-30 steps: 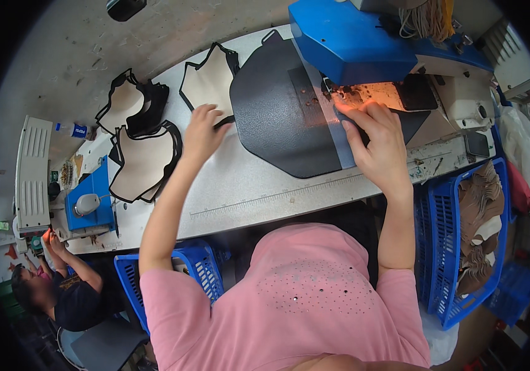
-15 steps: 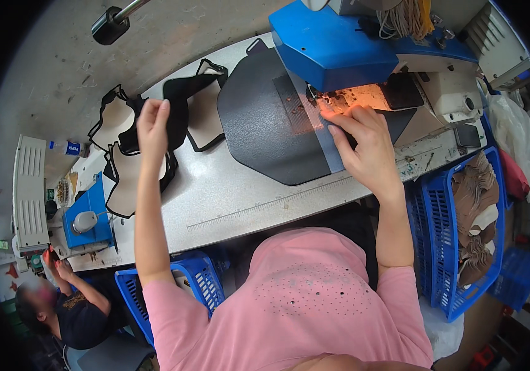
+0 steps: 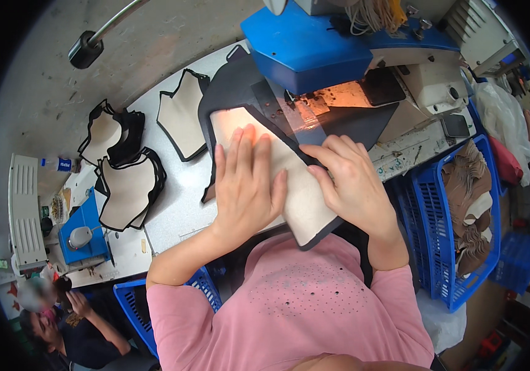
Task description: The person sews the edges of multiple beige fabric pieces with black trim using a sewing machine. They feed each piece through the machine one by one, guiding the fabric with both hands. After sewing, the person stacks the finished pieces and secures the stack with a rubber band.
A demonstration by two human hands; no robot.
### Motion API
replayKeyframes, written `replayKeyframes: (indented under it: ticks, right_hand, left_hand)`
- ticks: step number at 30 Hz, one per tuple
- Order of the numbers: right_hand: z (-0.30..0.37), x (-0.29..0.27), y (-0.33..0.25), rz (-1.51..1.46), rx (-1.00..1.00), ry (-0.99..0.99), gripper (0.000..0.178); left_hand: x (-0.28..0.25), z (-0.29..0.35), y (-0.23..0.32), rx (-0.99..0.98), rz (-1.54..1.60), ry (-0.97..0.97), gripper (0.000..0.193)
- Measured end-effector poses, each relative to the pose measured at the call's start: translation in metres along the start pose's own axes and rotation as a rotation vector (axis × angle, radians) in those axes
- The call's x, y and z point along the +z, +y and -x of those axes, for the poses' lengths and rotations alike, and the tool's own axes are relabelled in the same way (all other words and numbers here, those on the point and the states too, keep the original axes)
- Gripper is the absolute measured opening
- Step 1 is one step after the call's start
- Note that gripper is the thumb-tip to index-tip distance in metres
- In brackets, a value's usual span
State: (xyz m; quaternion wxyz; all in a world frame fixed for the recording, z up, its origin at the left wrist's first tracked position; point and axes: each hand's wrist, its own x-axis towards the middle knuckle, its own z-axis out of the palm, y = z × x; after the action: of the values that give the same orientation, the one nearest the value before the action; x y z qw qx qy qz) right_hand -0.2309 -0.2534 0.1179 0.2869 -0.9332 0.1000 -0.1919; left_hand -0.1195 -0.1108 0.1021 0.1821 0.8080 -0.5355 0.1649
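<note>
A cream fabric piece with black edging lies slanted in front of the sewing machine, over a dark board. My left hand rests flat on its cream face, fingers stretched out. At the piece's right black edge, my right hand pinches the border between thumb and forefinger. The lower corner of the piece hangs past the table's front edge. Orange light falls on the metal plate under the machine head, just beyond the piece.
More cream pieces with black edging lie to the left, one single piece and a stack. Blue baskets stand at the right, one holding brown pieces, and another basket stands below the table. At the lower left sits another person.
My left hand has come from the far left onto the cream piece, which now covers part of the dark board. My right hand has drawn back from the needle area to the piece's edge.
</note>
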Motion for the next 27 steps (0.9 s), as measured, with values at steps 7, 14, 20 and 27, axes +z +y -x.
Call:
replayKeyframes:
  ticks: [7, 14, 20, 27]
  right_hand:
    - [-0.01, -0.001, 0.005, -0.003, 0.057, 0.064, 0.033]
    - [-0.023, 0.012, 0.017, 0.046, 0.074, 0.132, 0.031]
    - [-0.03, 0.011, 0.021, 0.022, 0.061, 0.094, 0.03]
    - [-0.046, 0.017, 0.033, 0.053, 0.06, 0.122, 0.026]
  left_hand:
    - [0.011, -0.02, 0.004, 0.289, 0.081, -0.051, 0.048]
    - [0.012, -0.026, 0.013, 0.363, 0.046, -0.06, 0.044]
    - [0.01, -0.035, 0.009, 0.393, 0.029, -0.075, 0.041]
    - [0.011, -0.054, -0.001, 0.428, 0.07, -0.089, 0.036]
